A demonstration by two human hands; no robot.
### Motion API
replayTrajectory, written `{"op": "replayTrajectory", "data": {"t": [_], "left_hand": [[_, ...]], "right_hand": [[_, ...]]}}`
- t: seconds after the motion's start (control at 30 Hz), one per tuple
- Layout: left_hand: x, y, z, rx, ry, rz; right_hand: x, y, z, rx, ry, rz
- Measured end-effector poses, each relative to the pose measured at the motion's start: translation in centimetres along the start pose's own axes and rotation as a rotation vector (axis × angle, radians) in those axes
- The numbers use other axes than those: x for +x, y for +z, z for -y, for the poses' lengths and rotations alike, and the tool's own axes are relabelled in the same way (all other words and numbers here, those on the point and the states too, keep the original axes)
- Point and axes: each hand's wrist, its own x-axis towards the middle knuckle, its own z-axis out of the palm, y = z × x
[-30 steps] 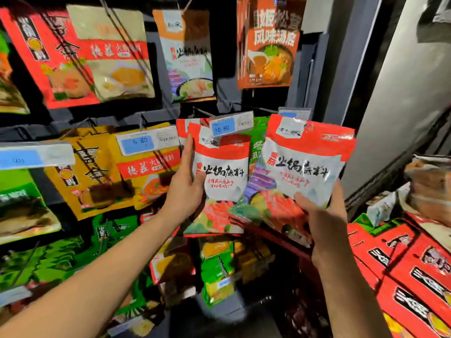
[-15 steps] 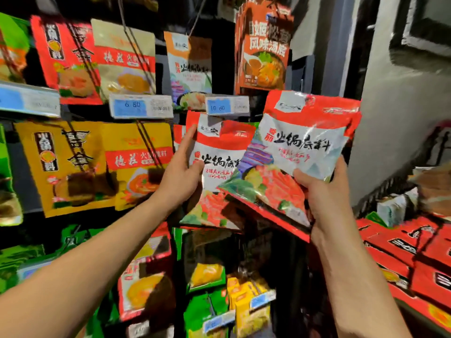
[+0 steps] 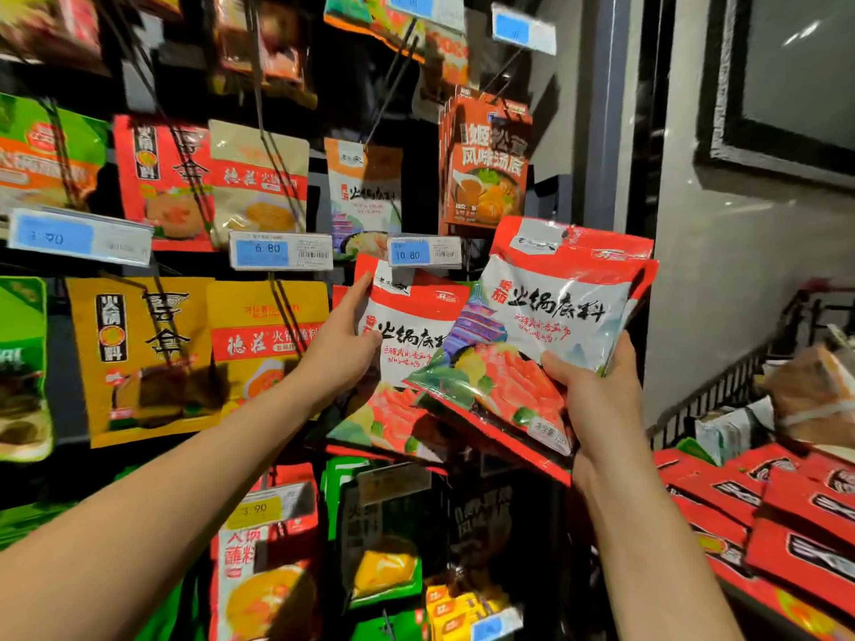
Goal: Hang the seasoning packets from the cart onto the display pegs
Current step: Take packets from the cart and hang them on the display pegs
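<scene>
My left hand (image 3: 340,349) grips the left edge of a red-and-white seasoning packet (image 3: 407,335) that hangs just under the 10.80 price tag (image 3: 423,253). My right hand (image 3: 594,395) holds a small stack of the same red-and-white packets (image 3: 550,316) by the lower right corner, tilted and overlapping the hanging one. The peg itself is hidden behind the tag and packets. More red packets (image 3: 796,511) lie in the cart (image 3: 721,386) at the lower right.
Rows of hanging packets fill the dark display: yellow ones (image 3: 139,353) at left, an orange stack (image 3: 486,168) above, green and yellow ones (image 3: 384,538) below. A 6.80 price tag (image 3: 280,251) juts forward. A grey wall (image 3: 740,270) stands at right.
The view has tilted upward, so the shelves sit lower in frame. Both hands keep their grips; the right-hand stack has stayed close over the hanging packet.
</scene>
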Motion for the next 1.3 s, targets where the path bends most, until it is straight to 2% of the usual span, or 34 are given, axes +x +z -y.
{"op": "replayTrajectory", "data": {"t": [0.23, 0.7, 0.93, 1.3], "left_hand": [[-0.2, 0.6, -1.6, 0.032, -0.015, 0.013], [1.3, 0.9, -0.5, 0.075, -0.152, -0.081], [2.1, 1.5, -1.1, 0.172, -0.213, -0.125], [2.3, 1.1, -1.0, 0.283, -0.153, -0.142]], "right_hand": [[-0.8, -0.7, 0.9, 0.024, 0.012, 0.012], [-1.3, -1.0, 1.7, 0.025, 0.017, 0.022], [-1.2, -1.0, 1.6, 0.002, 0.005, 0.019], [-1.4, -1.2, 1.6, 0.007, 0.020, 0.029]]}}
